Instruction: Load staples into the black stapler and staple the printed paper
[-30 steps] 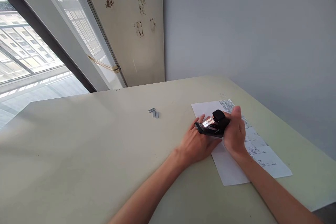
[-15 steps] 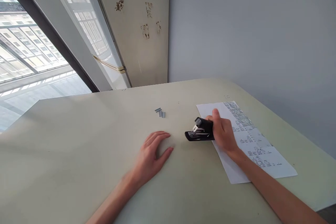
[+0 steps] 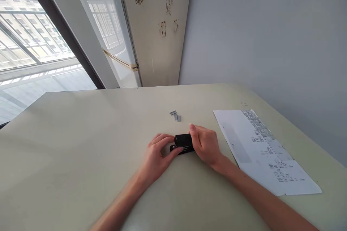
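Note:
A black stapler (image 3: 183,140) is between my two hands, just above or on the tabletop, its front end pointing left. My right hand (image 3: 206,145) is closed around its rear part, with the thumb on top. At the front end is my left hand (image 3: 158,155), thumb against the lower side and fingertips at the upper front corner. The fingers hide part of the nose and base. Beyond the stapler lie several small grey staple strips (image 3: 176,116), loose on the table.
Printed paper sheets (image 3: 260,158) lie on the right of the pale table (image 3: 89,144), beside my right forearm. A grey wall (image 3: 257,36) runs along the right and back. A glazed door with a gold handle (image 3: 120,60) stands behind the table at left.
My right hand has carried the stapler left, off the paper, to my left hand, which now touches its front end. The view has shifted slightly. The staple strips lie as before.

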Action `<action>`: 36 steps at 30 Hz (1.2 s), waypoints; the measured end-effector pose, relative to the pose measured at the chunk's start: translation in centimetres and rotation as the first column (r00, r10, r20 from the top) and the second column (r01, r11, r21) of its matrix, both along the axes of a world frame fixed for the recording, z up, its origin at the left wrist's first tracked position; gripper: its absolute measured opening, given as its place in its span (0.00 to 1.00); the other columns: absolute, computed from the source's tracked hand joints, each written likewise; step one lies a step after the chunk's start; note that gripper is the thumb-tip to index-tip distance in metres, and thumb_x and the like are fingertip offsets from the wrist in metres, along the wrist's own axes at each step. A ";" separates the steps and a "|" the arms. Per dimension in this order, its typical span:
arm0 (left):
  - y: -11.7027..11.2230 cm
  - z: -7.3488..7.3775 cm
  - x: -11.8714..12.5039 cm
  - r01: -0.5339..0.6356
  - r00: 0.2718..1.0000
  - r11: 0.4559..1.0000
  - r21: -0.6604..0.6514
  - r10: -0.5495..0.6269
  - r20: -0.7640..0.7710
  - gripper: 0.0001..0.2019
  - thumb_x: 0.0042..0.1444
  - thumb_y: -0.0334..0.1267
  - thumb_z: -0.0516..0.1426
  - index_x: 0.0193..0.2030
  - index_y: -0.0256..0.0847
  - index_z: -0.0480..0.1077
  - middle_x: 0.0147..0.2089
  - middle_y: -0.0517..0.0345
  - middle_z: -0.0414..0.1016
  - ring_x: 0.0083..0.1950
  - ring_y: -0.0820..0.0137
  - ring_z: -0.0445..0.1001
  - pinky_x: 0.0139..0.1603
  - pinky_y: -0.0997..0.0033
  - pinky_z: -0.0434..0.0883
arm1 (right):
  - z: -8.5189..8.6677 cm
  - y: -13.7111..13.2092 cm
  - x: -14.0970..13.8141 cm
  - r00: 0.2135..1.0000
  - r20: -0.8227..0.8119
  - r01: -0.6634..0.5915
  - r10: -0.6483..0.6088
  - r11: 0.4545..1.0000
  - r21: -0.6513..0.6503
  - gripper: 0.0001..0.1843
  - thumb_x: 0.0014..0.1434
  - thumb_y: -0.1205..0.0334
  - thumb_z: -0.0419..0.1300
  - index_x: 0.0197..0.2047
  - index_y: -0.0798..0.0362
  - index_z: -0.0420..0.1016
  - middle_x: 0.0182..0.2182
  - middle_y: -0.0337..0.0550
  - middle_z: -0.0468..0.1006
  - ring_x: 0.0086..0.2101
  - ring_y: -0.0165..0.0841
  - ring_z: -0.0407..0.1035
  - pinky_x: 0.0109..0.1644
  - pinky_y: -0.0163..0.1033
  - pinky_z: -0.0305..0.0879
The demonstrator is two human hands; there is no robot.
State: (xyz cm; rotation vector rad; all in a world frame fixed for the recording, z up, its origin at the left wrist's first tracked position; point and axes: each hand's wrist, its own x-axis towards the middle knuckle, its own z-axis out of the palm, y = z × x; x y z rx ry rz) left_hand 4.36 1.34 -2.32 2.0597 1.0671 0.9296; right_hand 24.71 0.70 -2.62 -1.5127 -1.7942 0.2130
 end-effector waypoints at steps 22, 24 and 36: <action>0.4 -0.7 -0.9 -0.022 0.998 0.991 0.128 0.031 -0.063 0.03 0.65 0.39 0.67 0.43 0.47 0.79 0.47 0.59 0.83 0.49 0.63 0.78 0.51 0.62 0.75 | 0.1 0.3 1.9 0.692 -0.707 -0.155 -0.146 0.927 -0.343 0.21 0.73 0.39 0.51 0.45 0.47 0.72 0.35 0.41 0.82 0.37 0.38 0.77 0.44 0.43 0.73; 0.3 -0.6 -1.0 -0.017 0.997 0.989 0.149 0.028 -0.070 0.02 0.65 0.40 0.66 0.43 0.47 0.80 0.47 0.59 0.83 0.49 0.63 0.78 0.51 0.61 0.75 | 0.0 0.4 1.9 0.676 -0.720 -0.157 -0.159 0.923 -0.351 0.20 0.73 0.39 0.52 0.46 0.47 0.71 0.35 0.41 0.82 0.37 0.38 0.77 0.44 0.43 0.74; 0.1 -0.2 -1.7 0.035 0.982 0.976 0.213 0.006 -0.189 0.14 0.65 0.45 0.66 0.54 0.47 0.75 0.53 0.54 0.81 0.58 0.58 0.77 0.58 0.54 0.76 | 0.1 0.4 2.2 0.729 -0.669 -0.156 -0.144 0.917 -0.367 0.20 0.73 0.39 0.53 0.48 0.47 0.71 0.36 0.42 0.83 0.40 0.39 0.78 0.50 0.45 0.73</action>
